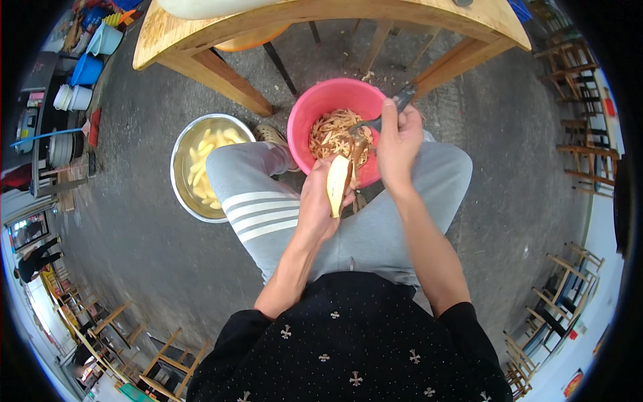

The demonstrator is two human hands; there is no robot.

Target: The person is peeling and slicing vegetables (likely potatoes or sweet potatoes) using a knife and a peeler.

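Note:
My left hand (313,206) is closed round a long, partly peeled potato (337,187); its bared side is pale yellow, and brown skin stays along the right edge. In my right hand (400,144) is a peeler (404,98) with a dark handle, its head just above the potato's far end. Both hands are over the near rim of a pink basin (315,94), which stands between my legs with a heap of brown peelings (328,130) in it. To the left, a metal basin (179,194) holds several peeled pale-yellow potatoes (201,164) in water.
A wooden table (194,43) stands ahead, its legs close to the pink basin. An orange-topped stool (258,39) is under it. Buckets (87,69) and a red-headed broom (94,127) are at the far left. Wooden chairs (586,157) line the right wall.

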